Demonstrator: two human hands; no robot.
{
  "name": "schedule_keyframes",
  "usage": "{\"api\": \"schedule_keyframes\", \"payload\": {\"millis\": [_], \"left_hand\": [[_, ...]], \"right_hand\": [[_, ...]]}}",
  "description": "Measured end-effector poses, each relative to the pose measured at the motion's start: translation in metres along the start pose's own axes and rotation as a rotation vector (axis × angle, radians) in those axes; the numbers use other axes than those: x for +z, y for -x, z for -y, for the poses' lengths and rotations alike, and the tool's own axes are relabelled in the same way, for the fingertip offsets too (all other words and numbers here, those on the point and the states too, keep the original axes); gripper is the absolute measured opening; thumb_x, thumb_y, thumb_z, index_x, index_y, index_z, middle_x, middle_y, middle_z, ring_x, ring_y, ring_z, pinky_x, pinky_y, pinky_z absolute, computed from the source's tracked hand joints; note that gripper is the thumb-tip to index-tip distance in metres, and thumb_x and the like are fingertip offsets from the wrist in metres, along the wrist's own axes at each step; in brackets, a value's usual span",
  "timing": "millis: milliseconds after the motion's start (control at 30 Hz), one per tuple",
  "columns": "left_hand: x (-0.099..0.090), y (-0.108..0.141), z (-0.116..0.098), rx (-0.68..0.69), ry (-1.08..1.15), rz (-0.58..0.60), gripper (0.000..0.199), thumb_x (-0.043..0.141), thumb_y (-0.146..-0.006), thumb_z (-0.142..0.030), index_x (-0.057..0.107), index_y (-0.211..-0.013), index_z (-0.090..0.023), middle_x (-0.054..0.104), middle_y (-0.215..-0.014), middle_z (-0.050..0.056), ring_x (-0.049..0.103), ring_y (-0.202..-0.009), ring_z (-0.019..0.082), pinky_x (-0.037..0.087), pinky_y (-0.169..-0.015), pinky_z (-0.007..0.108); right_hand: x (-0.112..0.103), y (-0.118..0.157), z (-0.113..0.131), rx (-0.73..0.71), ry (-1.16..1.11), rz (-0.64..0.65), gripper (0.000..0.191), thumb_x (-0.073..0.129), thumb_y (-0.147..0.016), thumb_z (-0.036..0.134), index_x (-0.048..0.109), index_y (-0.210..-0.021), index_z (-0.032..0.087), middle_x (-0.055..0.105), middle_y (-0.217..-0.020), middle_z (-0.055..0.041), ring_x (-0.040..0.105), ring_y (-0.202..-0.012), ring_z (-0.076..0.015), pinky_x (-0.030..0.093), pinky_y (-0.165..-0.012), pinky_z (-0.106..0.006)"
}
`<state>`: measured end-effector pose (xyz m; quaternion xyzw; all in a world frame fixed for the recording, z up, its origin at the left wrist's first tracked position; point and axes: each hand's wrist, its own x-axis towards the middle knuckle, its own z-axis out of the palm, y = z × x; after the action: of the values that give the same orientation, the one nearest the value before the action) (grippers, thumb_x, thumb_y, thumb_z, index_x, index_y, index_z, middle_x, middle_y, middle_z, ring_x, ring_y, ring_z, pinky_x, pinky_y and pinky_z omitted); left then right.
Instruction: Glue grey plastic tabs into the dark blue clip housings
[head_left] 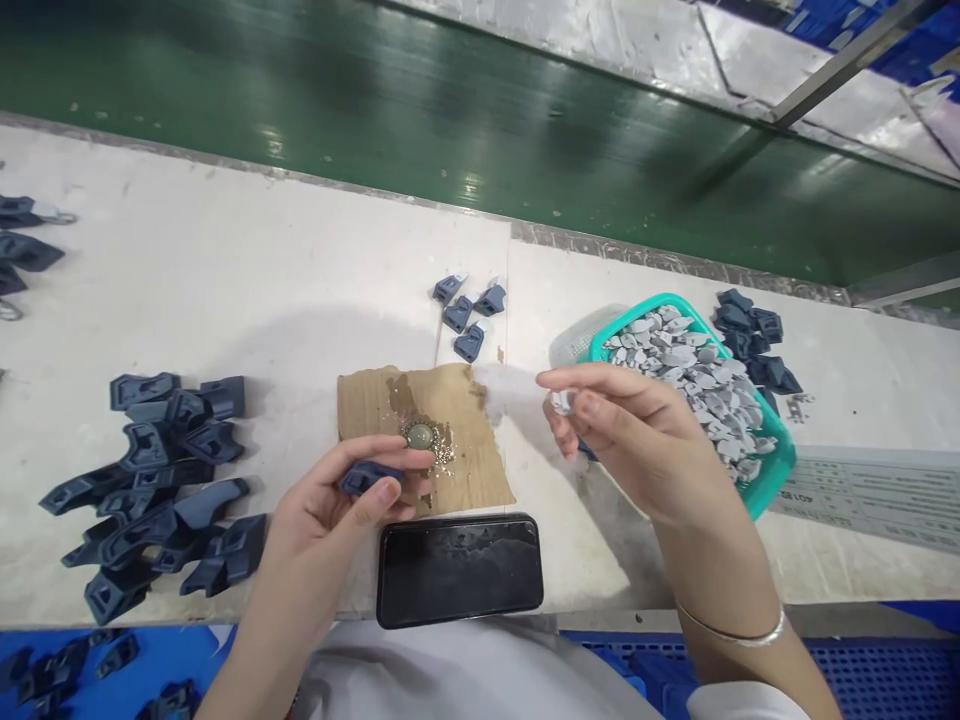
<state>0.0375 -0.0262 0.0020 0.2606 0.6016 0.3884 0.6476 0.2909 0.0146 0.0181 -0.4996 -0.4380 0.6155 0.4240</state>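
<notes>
Between the thumb and fingers of my left hand (330, 510) is a dark blue plastic part (369, 477), held above the near left corner of a cardboard piece (480, 470). A small round dish (420, 436) with greenish contents sits on that cardboard, tiny pale grains scattered around it. My right hand (637, 430) pinches a small light grey plastic piece (562, 402) at its fingertips. It is in front of a green basket (780, 465) heaped with similar grey pieces (682, 360). Part of another dark piece shows under my right hand.
A black phone (460, 570) lies at the near table edge. Piled dark blue parts (165, 480) cover the left side; several assembled ones (469, 342) stand beyond the cardboard. More dark parts (750, 335) and a printed sheet (877, 495) are at right. A green conveyor belt (450, 130) runs behind.
</notes>
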Motion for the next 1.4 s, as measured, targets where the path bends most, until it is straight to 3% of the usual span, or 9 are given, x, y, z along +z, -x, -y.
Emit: {"api": "schedule_keyframes", "payload": {"millis": [200, 300, 467, 667, 800, 1000, 1133, 1267, 1400], "left_hand": [[-0.003, 0.002, 0.003, 0.001, -0.016, 0.021, 0.028, 0.079, -0.089, -0.048, 0.077, -0.108, -0.027, 0.084, -0.113, 0.005, 0.080, -0.101, 0.021, 0.064, -0.083, 0.025], [-0.007, 0.000, 0.006, 0.019, -0.117, 0.057, 0.027, 0.072, -0.094, -0.052, 0.075, -0.108, -0.028, 0.085, -0.106, 0.005, 0.078, -0.086, 0.019, 0.060, -0.071, 0.024], [-0.011, -0.002, 0.006, 0.051, -0.219, 0.064, 0.028, 0.072, -0.094, -0.053, 0.077, -0.101, -0.027, 0.085, -0.107, 0.005, 0.075, -0.092, 0.021, 0.059, -0.073, 0.024], [-0.008, -0.003, 0.008, 0.019, -0.077, 0.035, 0.023, 0.081, -0.090, -0.041, 0.078, -0.107, -0.026, 0.085, -0.113, 0.005, 0.079, -0.106, 0.023, 0.064, -0.095, 0.031], [-0.011, -0.006, 0.016, 0.146, -0.080, 0.063, 0.016, 0.083, -0.090, -0.035, 0.080, -0.102, -0.025, 0.086, -0.111, 0.005, 0.080, -0.108, 0.022, 0.066, -0.093, 0.027], [-0.011, -0.008, 0.025, 0.247, -0.078, 0.077, 0.015, 0.080, -0.093, -0.029, 0.081, -0.108, -0.025, 0.086, -0.104, 0.004, 0.082, -0.087, 0.017, 0.064, -0.066, 0.016], [-0.009, -0.011, 0.031, 0.305, -0.050, 0.107, 0.011, 0.078, -0.094, -0.025, 0.081, -0.104, -0.023, 0.085, -0.103, 0.005, 0.082, -0.095, 0.018, 0.067, -0.084, 0.021], [-0.006, -0.011, 0.033, 0.384, -0.060, 0.109, 0.012, 0.075, -0.096, -0.020, 0.080, -0.106, -0.024, 0.085, -0.105, 0.003, 0.081, -0.093, 0.014, 0.066, -0.086, 0.020], [-0.001, -0.006, 0.030, 0.386, -0.029, 0.025, 0.013, 0.075, -0.093, -0.013, 0.076, -0.101, -0.023, 0.085, -0.106, 0.002, 0.080, -0.092, 0.014, 0.066, -0.086, 0.022]], "right_hand": [[0.026, -0.017, -0.010, 0.288, -0.298, 0.143, 0.031, 0.081, -0.088, 0.050, 0.075, -0.091, 0.019, 0.065, -0.058, 0.0033, 0.053, -0.044, -0.0077, 0.042, -0.043, -0.020], [0.029, -0.019, -0.018, 0.343, -0.348, 0.196, 0.030, 0.081, -0.089, 0.046, 0.070, -0.094, 0.019, 0.068, -0.061, 0.0036, 0.057, -0.047, -0.0073, 0.047, -0.048, -0.018], [0.030, -0.018, -0.029, 0.339, -0.401, 0.213, 0.023, 0.078, -0.092, 0.039, 0.067, -0.100, 0.021, 0.076, -0.070, 0.0016, 0.072, -0.061, -0.0107, 0.057, -0.058, -0.019], [0.029, -0.017, -0.038, 0.209, -0.297, 0.157, 0.018, 0.073, -0.099, 0.038, 0.073, -0.099, 0.019, 0.085, -0.098, -0.0062, 0.081, -0.088, -0.0146, 0.065, -0.082, -0.025], [0.029, -0.016, -0.040, 0.134, -0.213, 0.117, 0.010, 0.073, -0.099, 0.031, 0.077, -0.099, 0.021, 0.085, -0.110, -0.0058, 0.079, -0.099, -0.0143, 0.063, -0.091, -0.027], [0.032, -0.015, -0.050, -0.021, 0.068, -0.016, 0.008, 0.076, -0.095, 0.023, 0.082, -0.099, 0.026, 0.082, -0.102, 0.0003, 0.074, -0.090, -0.0107, 0.059, -0.083, -0.022], [0.038, -0.014, -0.055, -0.255, 0.357, -0.010, 0.012, 0.073, -0.095, 0.017, 0.080, -0.103, 0.023, 0.082, -0.104, -0.0017, 0.074, -0.085, -0.0112, 0.061, -0.081, -0.024], [0.043, -0.015, -0.054, -0.506, 0.609, 0.043, 0.014, 0.068, -0.098, 0.012, 0.077, -0.106, 0.018, 0.082, -0.107, -0.0064, 0.076, -0.100, -0.0143, 0.061, -0.092, -0.025], [0.047, -0.016, -0.055, -0.563, 0.641, 0.079, 0.014, 0.066, -0.100, 0.012, 0.077, -0.107, 0.016, 0.081, -0.109, -0.0088, 0.077, -0.106, -0.0155, 0.060, -0.099, -0.026]]}}
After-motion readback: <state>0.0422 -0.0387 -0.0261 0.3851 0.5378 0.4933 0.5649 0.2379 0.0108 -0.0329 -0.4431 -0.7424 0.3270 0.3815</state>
